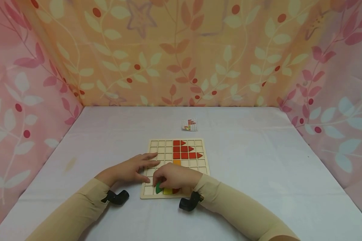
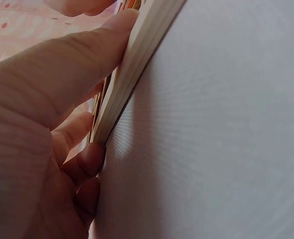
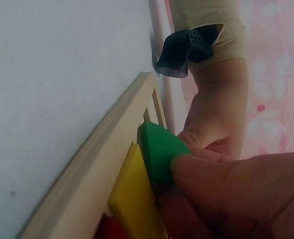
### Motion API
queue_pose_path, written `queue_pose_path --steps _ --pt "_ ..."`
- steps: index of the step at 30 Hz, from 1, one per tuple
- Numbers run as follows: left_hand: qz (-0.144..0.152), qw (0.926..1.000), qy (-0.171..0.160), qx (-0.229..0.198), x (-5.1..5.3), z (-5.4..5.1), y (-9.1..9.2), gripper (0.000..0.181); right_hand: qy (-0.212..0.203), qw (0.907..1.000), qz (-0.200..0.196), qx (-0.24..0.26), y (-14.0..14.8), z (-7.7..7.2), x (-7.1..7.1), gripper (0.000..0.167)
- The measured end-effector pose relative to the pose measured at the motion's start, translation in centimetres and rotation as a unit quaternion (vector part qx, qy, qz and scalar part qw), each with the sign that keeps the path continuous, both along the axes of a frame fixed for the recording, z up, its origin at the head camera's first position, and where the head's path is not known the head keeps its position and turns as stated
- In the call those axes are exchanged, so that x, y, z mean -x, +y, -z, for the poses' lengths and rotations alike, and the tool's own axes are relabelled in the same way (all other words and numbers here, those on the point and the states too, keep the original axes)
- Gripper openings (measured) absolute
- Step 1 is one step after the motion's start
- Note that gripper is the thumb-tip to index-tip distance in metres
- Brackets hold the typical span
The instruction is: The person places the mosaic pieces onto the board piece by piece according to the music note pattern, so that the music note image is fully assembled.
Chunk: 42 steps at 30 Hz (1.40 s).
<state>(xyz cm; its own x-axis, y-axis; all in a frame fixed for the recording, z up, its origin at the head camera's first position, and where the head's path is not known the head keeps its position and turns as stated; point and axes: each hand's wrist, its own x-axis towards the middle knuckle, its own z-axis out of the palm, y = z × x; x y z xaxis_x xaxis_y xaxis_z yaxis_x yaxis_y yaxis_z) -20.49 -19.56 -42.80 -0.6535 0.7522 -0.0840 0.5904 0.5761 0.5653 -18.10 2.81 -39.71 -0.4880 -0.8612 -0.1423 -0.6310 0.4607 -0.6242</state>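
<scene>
A wooden grid board lies on the table with red square and pointed pieces in its upper rows and an orange square under them. My right hand pinches a green curved-edge piece between thumb and fingers over the bottom row. Beside it sits a yellow square, with a red piece to the right, partly hidden by the hand. My left hand rests on the board's left side with fingers spread, the thumb touching the rim in the left wrist view.
A small printed card with a coloured grid pattern lies behind the board on the white tablecloth. Patterned fabric closes off the back and both sides. Black wrist cameras stick out from the sleeves near the board's front edge.
</scene>
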Motion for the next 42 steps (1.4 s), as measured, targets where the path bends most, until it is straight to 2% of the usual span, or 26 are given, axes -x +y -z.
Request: queue_pose_path --steps 9,17,24,29,36,42 --pt "0.008 0.9999 0.010 -0.011 0.1 0.2 -0.2 0.069 0.066 0.9961 -0.055 -0.020 -0.5 -0.5 0.6 0.018" --pt "-0.001 1.0000 -0.009 -0.002 0.0 0.1 -0.1 0.070 0.069 0.9957 -0.056 -0.025 -0.7 -0.3 0.7 0.019" --pt "-0.003 1.0000 -0.009 0.000 0.0 0.0 -0.1 0.069 0.072 0.9947 -0.072 -0.016 -0.5 -0.5 0.7 0.020" --pt "-0.003 1.0000 -0.005 -0.004 -0.1 0.0 0.0 0.068 0.066 0.9936 -0.090 -0.021 -0.4 -0.5 0.5 0.015" --pt "-0.007 1.0000 -0.005 0.004 0.0 0.1 -0.1 0.068 0.108 0.9871 -0.116 -0.027 -0.3 -0.4 0.8 0.014" --pt "-0.008 0.9999 -0.008 0.005 0.0 0.2 -0.1 0.068 0.112 0.9865 -0.119 -0.009 -0.1 -0.2 1.2 0.018"
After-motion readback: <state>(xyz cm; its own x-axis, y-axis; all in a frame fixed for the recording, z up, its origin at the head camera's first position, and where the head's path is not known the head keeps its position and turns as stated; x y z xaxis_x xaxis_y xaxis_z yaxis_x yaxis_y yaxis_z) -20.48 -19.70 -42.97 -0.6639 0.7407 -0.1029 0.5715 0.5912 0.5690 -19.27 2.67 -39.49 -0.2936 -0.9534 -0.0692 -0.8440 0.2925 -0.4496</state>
